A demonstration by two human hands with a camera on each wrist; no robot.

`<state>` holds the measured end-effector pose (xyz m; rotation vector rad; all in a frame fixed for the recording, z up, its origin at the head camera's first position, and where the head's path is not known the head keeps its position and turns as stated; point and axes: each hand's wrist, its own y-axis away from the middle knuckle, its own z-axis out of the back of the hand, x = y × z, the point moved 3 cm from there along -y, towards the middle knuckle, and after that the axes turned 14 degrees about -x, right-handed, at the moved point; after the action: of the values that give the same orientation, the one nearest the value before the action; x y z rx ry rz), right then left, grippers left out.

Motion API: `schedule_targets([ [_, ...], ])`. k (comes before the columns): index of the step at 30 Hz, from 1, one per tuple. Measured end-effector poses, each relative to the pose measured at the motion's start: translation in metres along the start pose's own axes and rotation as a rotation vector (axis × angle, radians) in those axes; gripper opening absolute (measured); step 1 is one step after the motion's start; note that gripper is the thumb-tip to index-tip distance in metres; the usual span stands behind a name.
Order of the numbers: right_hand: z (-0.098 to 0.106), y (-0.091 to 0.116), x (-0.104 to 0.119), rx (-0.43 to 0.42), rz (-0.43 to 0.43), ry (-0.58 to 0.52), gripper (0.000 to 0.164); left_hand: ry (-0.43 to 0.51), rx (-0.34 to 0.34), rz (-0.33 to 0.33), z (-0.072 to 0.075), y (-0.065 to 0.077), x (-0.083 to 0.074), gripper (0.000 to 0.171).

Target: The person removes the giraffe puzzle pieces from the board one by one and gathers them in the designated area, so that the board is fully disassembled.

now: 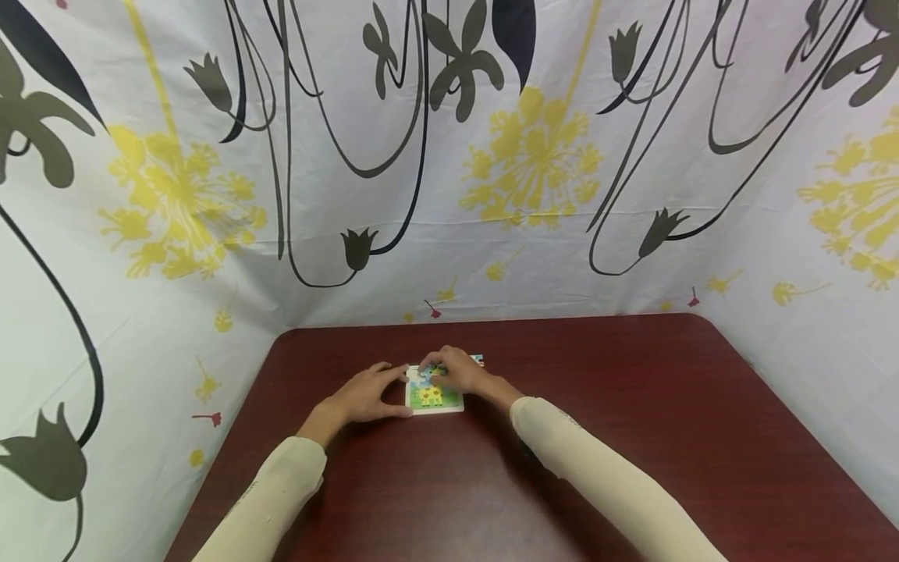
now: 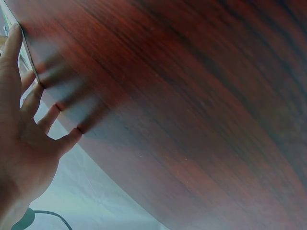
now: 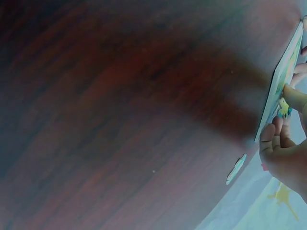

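Widely spread left fingers [image 2: 31,99] touch puzzle [image 1: 434,399]; right fingers [image 3: 268,138] pinch piece [image 3: 283,109].

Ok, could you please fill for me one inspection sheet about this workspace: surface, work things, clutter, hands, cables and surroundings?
Surface: dark red, wood-grained table, with a glossy sheen.
Work things: colourful picture board lying flat; pinched piece at the board; loose piece on the table, apart from the board.
Clutter: nothing seen.
Hands: left hand touches the board's left side; right hand pinches a small piece over the board.
Cables: nothing seen.
Surroundings: white cloth with printed flowers, hanging behind and at both sides.
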<state>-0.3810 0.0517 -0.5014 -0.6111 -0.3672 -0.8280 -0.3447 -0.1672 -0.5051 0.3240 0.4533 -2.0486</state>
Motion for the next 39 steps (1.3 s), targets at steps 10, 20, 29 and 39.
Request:
schedule_targets([
  [10, -0.002, 0.004, -0.003, -0.043, -0.028, -0.019, 0.026, -0.002, 0.011, 0.01, 0.001, 0.0, 0.0, 0.086],
  [20, 0.003, 0.009, -0.006, -0.087, 0.038, -0.078, 0.027, -0.004, 0.001, 0.015, 0.001, -0.001, 0.0, 0.087],
  [29, 0.012, 0.01, -0.009, -0.084, 0.026, -0.114, 0.028, 0.002, 0.008, 0.019, -0.001, 0.0, 0.0, 0.085],
  [39, 0.036, 0.015, -0.019, -0.13, 0.007, -0.165, 0.031, 0.009, -0.006, 0.006, -0.001, 0.0, -0.001, 0.088],
])
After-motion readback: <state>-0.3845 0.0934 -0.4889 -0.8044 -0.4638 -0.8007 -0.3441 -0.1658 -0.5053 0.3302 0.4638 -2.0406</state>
